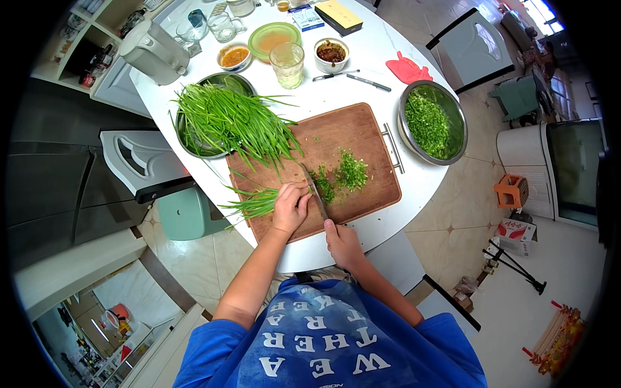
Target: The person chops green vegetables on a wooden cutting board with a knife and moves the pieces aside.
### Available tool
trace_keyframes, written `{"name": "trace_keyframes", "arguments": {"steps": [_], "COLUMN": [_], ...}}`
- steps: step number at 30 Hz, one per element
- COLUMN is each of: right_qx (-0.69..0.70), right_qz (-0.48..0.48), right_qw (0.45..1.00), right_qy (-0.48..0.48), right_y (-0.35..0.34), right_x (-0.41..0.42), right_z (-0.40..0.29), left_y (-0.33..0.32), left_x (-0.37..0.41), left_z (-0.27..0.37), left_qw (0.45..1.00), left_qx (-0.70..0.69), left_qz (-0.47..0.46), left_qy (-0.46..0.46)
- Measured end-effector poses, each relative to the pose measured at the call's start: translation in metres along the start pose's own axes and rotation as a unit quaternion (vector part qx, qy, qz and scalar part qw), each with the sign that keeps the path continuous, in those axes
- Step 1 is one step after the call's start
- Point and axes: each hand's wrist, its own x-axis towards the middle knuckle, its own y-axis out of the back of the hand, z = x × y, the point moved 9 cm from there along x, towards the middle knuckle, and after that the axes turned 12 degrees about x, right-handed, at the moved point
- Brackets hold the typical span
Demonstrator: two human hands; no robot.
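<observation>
My left hand (291, 206) presses a bunch of Chinese chives (259, 202) onto the wooden cutting board (347, 131), fingers curled close to the blade. In my right hand (343, 243) is the handle of a kitchen knife (316, 195), its blade slanting away from me at the cut end of the bunch. Chopped chives (351, 172) lie in small heaps right of the blade. A metal basin (182, 130) at the board's far left is heaped with long whole chives (237, 121), which spill over the board's corner. Chopped greens (427, 121) partly fill the steel bowl (463, 133) at the right.
Behind the board stand a drinking glass (287, 68), a bowl of dark sauce (332, 67), a bowl of orange sauce (234, 68) and a green plate (274, 33). Two pens (368, 82) and a red glove (407, 68) lie nearby. An electric kettle (154, 52) stands far left.
</observation>
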Motion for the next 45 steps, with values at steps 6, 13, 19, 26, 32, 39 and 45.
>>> {"name": "trace_keyframes", "arguments": {"steps": [6, 13, 19, 26, 32, 39, 45], "right_qx": [-0.032, -0.03, -0.021, -0.058, -0.047, -0.011, 0.095], "right_qz": [0.016, 0.012, 0.003, -0.005, 0.018, 0.027, 0.052], "right_qw": [0.999, 0.999, 1.0, 0.998, 0.999, 0.999, 0.991], "right_qy": [0.015, 0.015, 0.0, 0.003, 0.017, -0.042, -0.08], "right_y": [0.0, 0.0, -0.003, -0.018, -0.011, -0.015, -0.017], "right_x": [0.001, 0.0, -0.001, 0.032, -0.004, 0.025, -0.014], "right_z": [-0.004, -0.008, -0.007, -0.022, 0.004, -0.019, -0.014], "left_y": [0.002, 0.008, 0.008, 0.012, 0.014, 0.008, 0.015], "left_x": [-0.001, 0.001, -0.005, -0.006, -0.005, -0.01, -0.006], "left_z": [0.016, 0.025, 0.009, 0.002, -0.002, -0.009, -0.013], "left_qw": [0.994, 0.984, 0.995, 0.997, 0.997, 0.998, 1.0], "left_qx": [0.096, 0.161, 0.087, 0.058, 0.056, -0.015, -0.017], "left_qz": [0.001, 0.014, 0.038, 0.046, 0.015, 0.006, 0.01], "left_qy": [-0.054, -0.07, -0.03, -0.009, -0.05, -0.067, -0.021]}}
